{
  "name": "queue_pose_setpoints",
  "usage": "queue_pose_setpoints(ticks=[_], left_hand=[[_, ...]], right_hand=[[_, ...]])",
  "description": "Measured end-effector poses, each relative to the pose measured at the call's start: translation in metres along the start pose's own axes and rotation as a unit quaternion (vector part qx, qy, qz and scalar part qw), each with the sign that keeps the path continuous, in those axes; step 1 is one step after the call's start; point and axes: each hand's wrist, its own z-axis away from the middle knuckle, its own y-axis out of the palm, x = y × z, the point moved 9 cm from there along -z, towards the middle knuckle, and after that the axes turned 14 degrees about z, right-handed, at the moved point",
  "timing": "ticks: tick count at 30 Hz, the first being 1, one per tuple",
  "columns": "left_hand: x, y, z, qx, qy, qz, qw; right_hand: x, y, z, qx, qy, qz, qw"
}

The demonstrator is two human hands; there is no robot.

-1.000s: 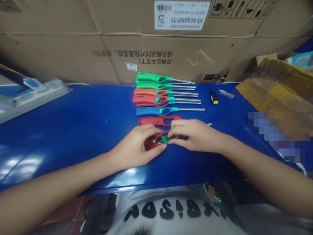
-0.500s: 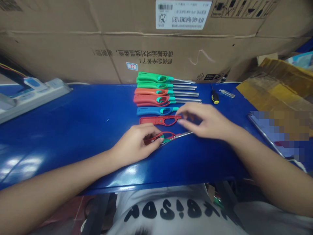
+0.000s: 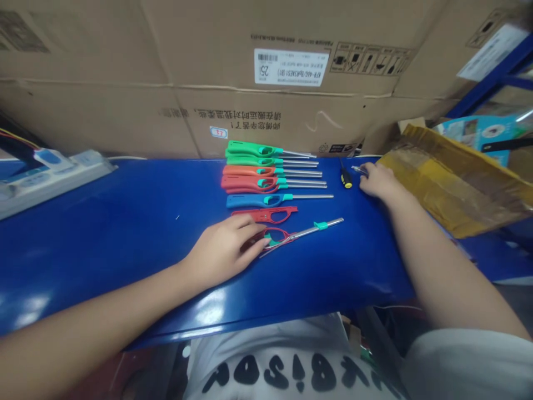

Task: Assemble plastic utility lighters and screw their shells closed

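Note:
My left hand (image 3: 227, 244) is closed around the handle of an opened red barbecue lighter (image 3: 278, 233). Its metal barrel (image 3: 303, 232) points right, with a turquoise collar (image 3: 320, 226) partway along it. Just behind lies a loose red handle half (image 3: 266, 214), partly covered by my left fingers. At the right, my right hand (image 3: 378, 180) has its fingertips closed on a small clear tube-like piece (image 3: 357, 169), mostly hidden by the fingers. A black and yellow screwdriver (image 3: 345, 176) lies just left of that hand.
Beyond the red half, a blue lighter (image 3: 254, 201) and several red, orange and green lighters (image 3: 250, 183) lie in a row. A large cardboard box (image 3: 125, 122) stands along the back. A power strip (image 3: 62, 178) sits left, a taped yellow-brown package (image 3: 453, 183) right.
My right hand has moved from the lighter's barrel to the far right and taken hold of the clear piece. The turquoise collar now shows on the barrel. My left hand keeps its grip.

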Motion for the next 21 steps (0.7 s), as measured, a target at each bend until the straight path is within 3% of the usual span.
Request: queue_pose_setpoints(ticks=[4, 9, 12, 14, 16, 19, 21], left_hand=[[0.002, -0.002, 0.000, -0.002, -0.008, 0.029, 1.000], [-0.001, -0.013, 0.000, 0.011, -0.021, 0.066, 0.998], [0.000, -0.020, 0.003, 0.050, -0.048, 0.070, 0.995], [0.001, -0.025, 0.005, 0.075, -0.058, 0.056, 0.994], [-0.001, -0.027, 0.008, 0.104, -0.057, 0.050, 0.992], [-0.006, -0.023, 0.009, 0.140, -0.038, 0.069, 0.987], [-0.008, -0.018, 0.009, 0.143, -0.027, 0.088, 0.985]], right_hand=[[0.003, -0.005, 0.004, 0.007, 0.066, 0.016, 0.998], [-0.005, -0.013, 0.006, -0.003, 0.103, -0.006, 0.995], [0.001, -0.033, 0.006, -0.076, 0.078, -0.082, 0.991], [0.015, -0.056, 0.012, -0.164, 0.029, -0.214, 0.963], [0.037, -0.075, 0.024, -0.207, -0.024, -0.331, 0.921], [0.084, -0.093, 0.053, -0.179, -0.106, -0.437, 0.875], [0.121, -0.097, 0.078, -0.103, -0.169, -0.490, 0.849]])
